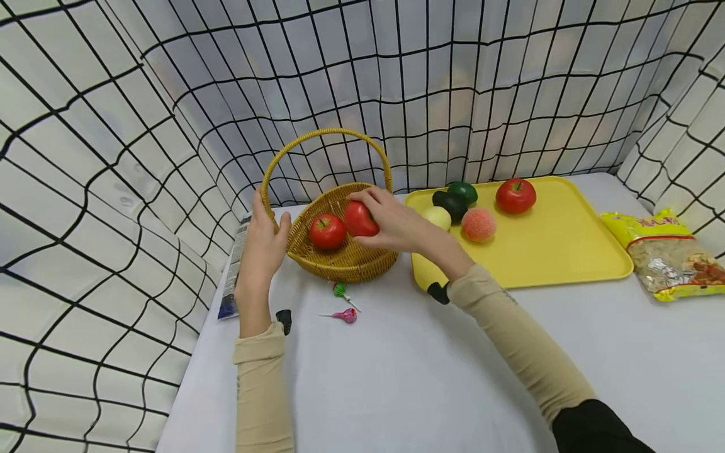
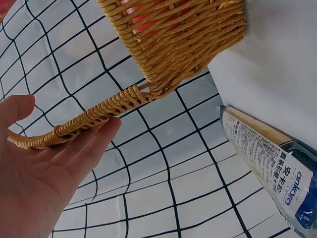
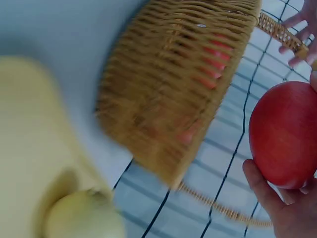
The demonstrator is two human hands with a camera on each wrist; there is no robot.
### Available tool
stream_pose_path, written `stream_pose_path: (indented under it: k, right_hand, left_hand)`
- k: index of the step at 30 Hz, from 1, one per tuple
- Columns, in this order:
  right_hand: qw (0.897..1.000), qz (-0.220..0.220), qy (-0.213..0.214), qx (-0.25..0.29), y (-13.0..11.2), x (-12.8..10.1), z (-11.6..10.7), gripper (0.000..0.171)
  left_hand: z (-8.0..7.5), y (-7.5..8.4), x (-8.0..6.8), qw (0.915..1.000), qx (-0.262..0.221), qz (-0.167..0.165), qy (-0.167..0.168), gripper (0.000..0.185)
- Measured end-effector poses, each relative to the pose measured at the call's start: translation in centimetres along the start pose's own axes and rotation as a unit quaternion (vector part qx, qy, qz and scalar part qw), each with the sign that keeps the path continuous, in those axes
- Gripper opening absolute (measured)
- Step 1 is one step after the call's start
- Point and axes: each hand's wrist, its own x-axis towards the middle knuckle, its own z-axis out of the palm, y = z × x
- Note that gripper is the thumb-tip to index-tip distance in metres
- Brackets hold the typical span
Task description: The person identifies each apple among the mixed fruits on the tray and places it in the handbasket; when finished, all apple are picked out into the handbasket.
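Holding a red fruit (image 1: 359,219) over the basket (image 1: 340,259), the right hand (image 1: 396,224) has its fingers curled round it from above; in the right wrist view the fruit (image 3: 283,134) sits in the palm with the thumb under it. The fruit is inside the basket's rim, just beside a tomato (image 1: 326,231) that already lies on the basket floor, and seems to be touching or nearly touching it. Whether it rests on the weave yet I cannot tell.

The left hand (image 1: 263,242) steadies the basket at its left side, fingers straight and laid along the base of the handle (image 1: 325,134); the left wrist view shows the handle (image 2: 94,115) lying across the fingertips (image 2: 99,133), not gripped.

By the look of it, the work is moving fruit from the yellow tray (image 1: 566,251) into the basket. One piece is in, a second is on its way, still held. Left on the tray are a red apple (image 1: 515,195), a peach (image 1: 478,224), a pale pear (image 1: 437,218), a dark avocado (image 1: 450,203) and a green fruit (image 1: 463,190) behind it, so most of it is still to do.

On the table (image 1: 396,377) near the basket lie two small lollipops (image 1: 345,314), a packet (image 1: 232,270) by the left edge, and a snack bag (image 1: 668,255) to the right of the tray.
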Motion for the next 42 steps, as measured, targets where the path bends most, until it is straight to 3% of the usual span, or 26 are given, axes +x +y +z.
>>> stream_pose_path:
  k: [8, 16, 23, 29, 35, 42]
  right_hand:
    - [0.998, 0.012, -0.064, -0.003, -1.9, 7.3, 3.2, 0.078]
    - [0.992, 0.126, -0.018, 0.008, -0.8, 11.1, 5.4, 0.083]
    - [0.987, 0.151, -0.050, -0.014, -0.9, 12.6, 6.3, 0.088]
    - [0.986, 0.136, -0.093, -0.027, -1.6, 12.3, 6.5, 0.087]
    - [0.980, 0.154, -0.123, -0.033, -1.8, 12.6, 7.1, 0.090]
    - [0.977, 0.161, -0.136, -0.036, -2.5, 12.9, 7.4, 0.092]
  left_hand:
    - [0.3, -0.5, -0.3, 0.9998, 0.003, -0.020, -0.004, 0.080]
    - [1.4, -0.6, -0.4, 0.9999, -0.003, -0.016, -0.002, 0.082]
    - [1.4, -0.5, -0.6, 0.9999, -0.009, -0.014, -0.002, 0.081]
    - [0.7, 0.0, -0.5, 0.9999, -0.005, -0.010, -0.004, 0.082]
    - [0.5, 0.4, -0.2, 0.9998, -0.005, -0.009, -0.016, 0.083]
    - [0.0, 0.3, -0.1, 0.9998, -0.007, -0.009, -0.015, 0.083]
